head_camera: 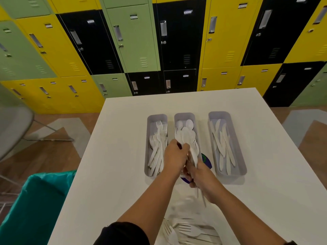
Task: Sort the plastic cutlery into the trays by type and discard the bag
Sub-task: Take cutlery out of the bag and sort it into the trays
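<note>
Here, I am standing at the near edge of the white surface [123,156] with both arms reaching forward; my left hand [174,157] is curling its fingers [184,147] round a bunch of white plastic cutlery [187,138], mostly spoon bowls with a few fork tines, just over the near half of the middle tray [184,116]; my right hand [201,175] is gripping the handles of the same bunch from below, its fingers wrapped tight, with a couple of handle ends sticking out toward me past my wrist; the two hands are touching each other above the gap between the middle and right trays; the three grey trays are lying side by side, lengthwise toward the far edge, near the middle of the surface; the left tray [156,117] is holding forks [158,149]; the middle one is holding spoons [189,123]; the right tray [219,114] is holding knives [223,147]; a dark blue and green piece of packaging [206,160], which I cannot identify for certain, is showing under my hands between the middle and right trays; more loose forks [187,230] are lying in a pile at the near edge, just in front of me; a green-lined bin [35,200] is sitting off the surface's left edge; yellow, green and black lockers [134,41] are standing beyond the far edge.
</note>
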Action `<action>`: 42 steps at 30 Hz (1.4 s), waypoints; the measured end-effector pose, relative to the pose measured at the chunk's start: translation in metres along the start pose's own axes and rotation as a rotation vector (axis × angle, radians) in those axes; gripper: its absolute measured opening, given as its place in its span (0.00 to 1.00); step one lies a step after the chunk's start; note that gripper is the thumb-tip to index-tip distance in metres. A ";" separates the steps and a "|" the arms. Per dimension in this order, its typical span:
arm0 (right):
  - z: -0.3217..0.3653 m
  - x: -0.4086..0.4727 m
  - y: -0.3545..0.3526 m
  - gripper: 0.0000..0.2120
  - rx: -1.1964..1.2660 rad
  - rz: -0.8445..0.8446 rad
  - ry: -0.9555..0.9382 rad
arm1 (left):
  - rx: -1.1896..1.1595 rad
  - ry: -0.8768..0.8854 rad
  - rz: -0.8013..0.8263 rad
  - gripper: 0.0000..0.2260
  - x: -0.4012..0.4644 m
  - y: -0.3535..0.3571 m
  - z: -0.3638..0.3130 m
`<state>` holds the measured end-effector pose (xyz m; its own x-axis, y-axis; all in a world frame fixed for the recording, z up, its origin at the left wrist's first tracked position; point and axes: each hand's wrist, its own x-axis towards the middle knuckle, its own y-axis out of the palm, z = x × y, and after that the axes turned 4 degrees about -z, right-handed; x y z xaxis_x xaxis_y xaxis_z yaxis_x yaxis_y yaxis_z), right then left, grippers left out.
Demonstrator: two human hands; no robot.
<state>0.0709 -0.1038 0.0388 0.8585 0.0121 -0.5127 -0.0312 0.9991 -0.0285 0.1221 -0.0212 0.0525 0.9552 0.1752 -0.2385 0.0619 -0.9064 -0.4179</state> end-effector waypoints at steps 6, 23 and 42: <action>0.000 -0.003 0.003 0.16 0.175 -0.022 -0.003 | -0.181 -0.159 -0.015 0.07 0.005 -0.002 -0.005; -0.001 0.003 0.000 0.15 0.247 -0.139 0.021 | -0.553 -0.230 -0.086 0.06 0.015 -0.017 0.000; 0.013 0.000 0.001 0.10 0.320 -0.086 0.048 | 0.133 0.091 0.204 0.15 0.016 -0.016 0.009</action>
<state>0.0777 -0.1021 0.0495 0.8256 -0.0672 -0.5603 0.2094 0.9585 0.1936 0.1340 -0.0002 0.0476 0.9666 -0.0463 -0.2522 -0.1671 -0.8599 -0.4824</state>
